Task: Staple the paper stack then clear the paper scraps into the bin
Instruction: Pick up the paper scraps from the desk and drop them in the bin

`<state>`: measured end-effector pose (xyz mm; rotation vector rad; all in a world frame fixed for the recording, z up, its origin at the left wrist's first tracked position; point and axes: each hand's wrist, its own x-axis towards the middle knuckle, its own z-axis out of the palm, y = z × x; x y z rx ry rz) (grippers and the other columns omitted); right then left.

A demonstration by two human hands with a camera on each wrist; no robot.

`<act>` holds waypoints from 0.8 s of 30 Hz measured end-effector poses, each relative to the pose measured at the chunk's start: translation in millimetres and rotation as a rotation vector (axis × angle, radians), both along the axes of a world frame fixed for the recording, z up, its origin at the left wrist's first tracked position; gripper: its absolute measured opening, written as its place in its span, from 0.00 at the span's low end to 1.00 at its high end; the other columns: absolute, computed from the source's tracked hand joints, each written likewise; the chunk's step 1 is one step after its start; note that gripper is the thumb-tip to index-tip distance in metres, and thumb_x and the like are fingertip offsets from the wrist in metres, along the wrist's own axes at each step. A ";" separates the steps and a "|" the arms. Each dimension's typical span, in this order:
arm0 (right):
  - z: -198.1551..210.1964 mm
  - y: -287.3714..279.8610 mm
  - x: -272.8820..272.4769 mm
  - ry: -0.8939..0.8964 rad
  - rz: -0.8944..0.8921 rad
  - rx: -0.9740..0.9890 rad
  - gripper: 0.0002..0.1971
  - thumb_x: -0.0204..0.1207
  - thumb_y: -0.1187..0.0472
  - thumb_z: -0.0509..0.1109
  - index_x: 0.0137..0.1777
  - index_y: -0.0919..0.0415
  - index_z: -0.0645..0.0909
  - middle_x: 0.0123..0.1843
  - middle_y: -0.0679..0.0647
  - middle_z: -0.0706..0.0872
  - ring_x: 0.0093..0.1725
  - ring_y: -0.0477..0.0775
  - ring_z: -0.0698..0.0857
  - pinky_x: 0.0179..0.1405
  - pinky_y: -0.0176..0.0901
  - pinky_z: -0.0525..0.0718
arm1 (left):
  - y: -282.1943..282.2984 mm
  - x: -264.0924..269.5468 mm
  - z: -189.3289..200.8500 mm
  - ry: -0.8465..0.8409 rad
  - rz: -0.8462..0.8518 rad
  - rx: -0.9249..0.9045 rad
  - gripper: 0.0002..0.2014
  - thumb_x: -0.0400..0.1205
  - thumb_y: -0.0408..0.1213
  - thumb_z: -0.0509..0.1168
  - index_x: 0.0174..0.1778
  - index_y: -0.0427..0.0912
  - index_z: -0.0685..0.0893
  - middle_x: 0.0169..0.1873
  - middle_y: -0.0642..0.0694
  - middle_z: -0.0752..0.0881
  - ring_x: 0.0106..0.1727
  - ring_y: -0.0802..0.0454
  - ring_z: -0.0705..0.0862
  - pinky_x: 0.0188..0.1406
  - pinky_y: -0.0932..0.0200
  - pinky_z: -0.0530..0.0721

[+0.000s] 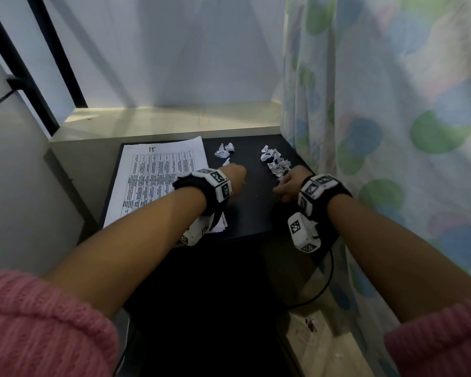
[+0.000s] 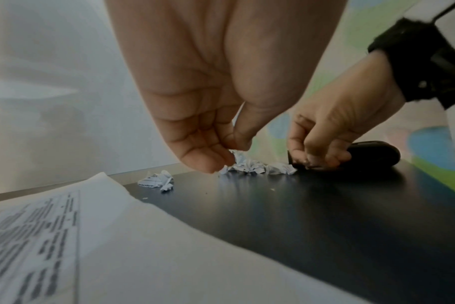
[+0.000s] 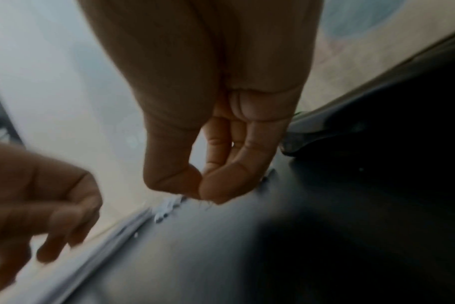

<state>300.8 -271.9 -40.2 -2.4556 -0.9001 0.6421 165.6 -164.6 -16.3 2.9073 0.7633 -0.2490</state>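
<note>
A printed paper stack [image 1: 158, 170] [image 2: 117, 236] lies flat on the left half of the black table [image 1: 250, 213]. Crumpled paper scraps sit in a small cluster [image 1: 225, 151] [image 2: 156, 181] at the back and a bigger one [image 1: 276, 160] [image 2: 255, 166] at the back right. My left hand [image 1: 235, 172] [image 2: 221, 148] hovers beside the stack's right edge, fingers loosely curled and holding nothing. My right hand [image 1: 286, 186] [image 3: 203, 191] is at the near end of the bigger cluster, thumb and fingertips pinched together with nothing showing between them. A black stapler [image 2: 372, 154] lies just behind it.
A spotted curtain [image 1: 392, 131] hangs along the table's right side. A pale ledge [image 1: 174, 121] and a white wall close off the back. A black cable [image 1: 329, 276] hangs below the front right corner. The space under the table's front edge is dark.
</note>
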 end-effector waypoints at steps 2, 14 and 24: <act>6.9 -6.0 2.0 0.078 -0.070 0.085 0.06 0.69 0.63 0.75 0.35 0.66 0.85 0.29 0.60 0.82 0.26 0.52 0.80 0.28 0.35 0.83 | 2.8 -3.0 2.2 -0.014 0.014 0.003 0.15 0.84 0.29 0.56 0.60 0.23 0.80 0.63 0.29 0.82 0.65 0.35 0.81 0.61 0.49 0.79; 46.5 23.5 -82.9 0.134 0.113 0.255 0.10 0.68 0.66 0.74 0.26 0.59 0.84 0.16 0.47 0.84 0.18 0.38 0.81 0.29 0.32 0.86 | 25.1 -83.0 27.1 -0.160 0.110 -0.016 0.14 0.82 0.28 0.56 0.30 0.35 0.77 0.41 0.31 0.83 0.47 0.34 0.81 0.45 0.49 0.77; 21.3 99.3 -257.8 0.371 0.345 0.306 0.09 0.68 0.67 0.75 0.28 0.64 0.83 0.32 0.63 0.86 0.29 0.52 0.84 0.53 0.53 0.89 | 79.4 -264.3 12.8 -0.275 0.446 -0.067 0.11 0.81 0.29 0.59 0.46 0.31 0.87 0.55 0.30 0.87 0.58 0.34 0.84 0.56 0.51 0.80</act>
